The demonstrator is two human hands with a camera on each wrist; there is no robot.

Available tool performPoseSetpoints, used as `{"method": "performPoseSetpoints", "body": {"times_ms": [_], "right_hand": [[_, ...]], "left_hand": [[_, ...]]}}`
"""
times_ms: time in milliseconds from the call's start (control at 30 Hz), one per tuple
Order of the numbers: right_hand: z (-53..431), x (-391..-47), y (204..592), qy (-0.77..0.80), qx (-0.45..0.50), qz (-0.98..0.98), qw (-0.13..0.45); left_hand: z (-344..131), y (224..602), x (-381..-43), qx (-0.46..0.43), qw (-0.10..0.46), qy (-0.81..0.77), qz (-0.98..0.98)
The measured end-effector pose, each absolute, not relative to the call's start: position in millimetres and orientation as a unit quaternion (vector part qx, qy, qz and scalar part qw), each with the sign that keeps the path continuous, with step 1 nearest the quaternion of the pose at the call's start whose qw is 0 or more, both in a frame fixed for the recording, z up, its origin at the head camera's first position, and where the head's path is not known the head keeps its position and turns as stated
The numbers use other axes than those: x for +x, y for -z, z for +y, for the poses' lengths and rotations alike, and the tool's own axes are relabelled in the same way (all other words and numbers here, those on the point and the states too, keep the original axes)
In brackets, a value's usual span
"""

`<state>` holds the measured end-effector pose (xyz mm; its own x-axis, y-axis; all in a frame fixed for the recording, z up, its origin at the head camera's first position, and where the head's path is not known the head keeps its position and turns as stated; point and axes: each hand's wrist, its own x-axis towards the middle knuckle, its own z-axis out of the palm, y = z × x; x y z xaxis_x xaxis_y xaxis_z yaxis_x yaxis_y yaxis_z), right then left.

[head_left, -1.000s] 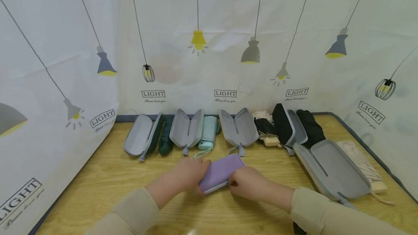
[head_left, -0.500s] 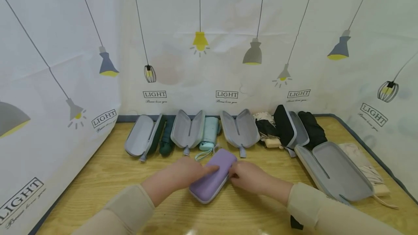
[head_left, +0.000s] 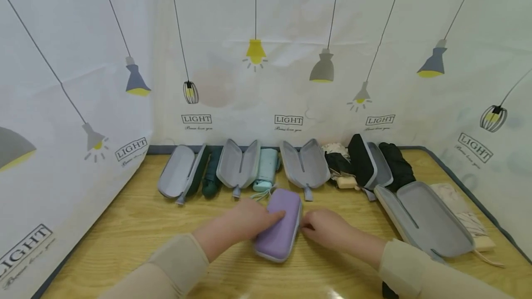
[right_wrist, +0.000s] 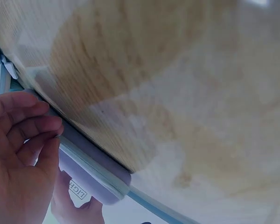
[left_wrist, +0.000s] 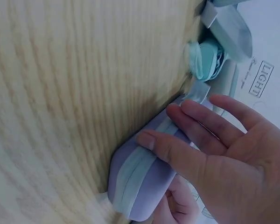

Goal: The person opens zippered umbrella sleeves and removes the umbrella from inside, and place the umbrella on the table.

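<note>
A closed purple hard case (head_left: 276, 239) with a pale zip (left_wrist: 135, 177) round its side lies in front of the person, its long axis pointing nearly straight away. The left hand (head_left: 245, 219) grips it from the left, a finger lying across the top; in the left wrist view the thumb presses on the zip side. At the case's right edge is the right hand (head_left: 332, 230). Its thumb and index fingertip (right_wrist: 54, 135) pinch together at the zip, in the right wrist view; the small zip pull between them is mostly hidden.
Along the back stand several open grey-lined cases (head_left: 305, 165). Between them lie a dark green folded umbrella (head_left: 212, 174), a light teal one (head_left: 266, 170) and a black one (head_left: 396, 165). A larger open case (head_left: 436, 220) and a beige folded umbrella (head_left: 461, 206) are at the right.
The purple case has turned counterclockwise, from slanting up-right to pointing nearly straight away. The left hand has shifted from its left end onto its top; the right hand stays at its right edge.
</note>
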<state>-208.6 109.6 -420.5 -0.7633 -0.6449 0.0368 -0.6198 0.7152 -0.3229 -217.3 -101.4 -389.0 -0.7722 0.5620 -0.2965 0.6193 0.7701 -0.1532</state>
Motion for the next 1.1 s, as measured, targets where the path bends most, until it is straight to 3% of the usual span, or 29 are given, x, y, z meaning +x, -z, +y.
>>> {"method": "performPoseSetpoints", "body": {"times_ms": [200, 567, 933, 1100], "right_hand": [[117, -196, 420, 0.168, -0.370, 0.911, 0.069], [133, -179, 417, 0.183, -0.381, 0.900, 0.108], [151, -180, 415, 0.196, -0.388, 0.894, 0.109], [161, -184, 414, 0.187, -0.373, 0.903, 0.106]], "left_hand": [[-91, 389, -212, 0.404, 0.035, 0.213, 0.889], [-74, 391, -214, 0.392, 0.020, 0.206, 0.896], [-57, 400, -229, 0.462, -0.124, 0.268, 0.836], [-56, 398, -234, 0.477, -0.132, 0.286, 0.820]]}}
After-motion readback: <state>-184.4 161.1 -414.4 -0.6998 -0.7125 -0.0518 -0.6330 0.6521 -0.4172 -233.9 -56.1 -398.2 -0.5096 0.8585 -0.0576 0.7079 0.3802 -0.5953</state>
